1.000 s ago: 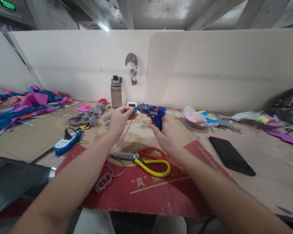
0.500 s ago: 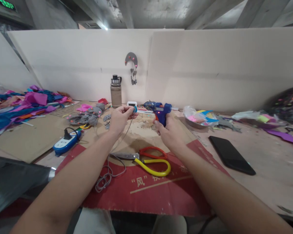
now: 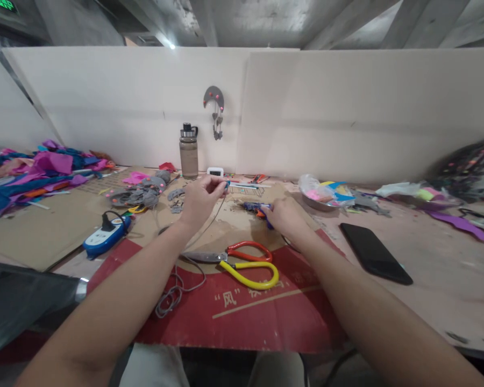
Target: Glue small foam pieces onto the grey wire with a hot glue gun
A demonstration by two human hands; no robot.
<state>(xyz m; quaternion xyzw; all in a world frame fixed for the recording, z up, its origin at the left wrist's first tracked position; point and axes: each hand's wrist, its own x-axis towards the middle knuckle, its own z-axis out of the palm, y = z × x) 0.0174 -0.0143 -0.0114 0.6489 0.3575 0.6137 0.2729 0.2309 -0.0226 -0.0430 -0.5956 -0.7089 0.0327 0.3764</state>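
Observation:
My left hand pinches a small blue piece between thumb and fingertips, above the cardboard. A thin grey cord hangs from these fingers and runs down to loose loops beside the scissors. My right hand is closed round the handle of a blue glue gun, held low at the cardboard with its nozzle side pointing left. The hand covers most of the handle. Below both hands lie large scissors with one red and one yellow handle.
Red-and-brown cardboard covers the table before me. A black phone lies right, near a bowl of bagged scraps. Left are a power strip, grey felt pieces and fabric strips. A bottle stands behind.
My right hand has lowered the glue gun from upright, beside the left hand, down to the cardboard. My left hand keeps its pinch on the blue piece. The view has shifted slightly.

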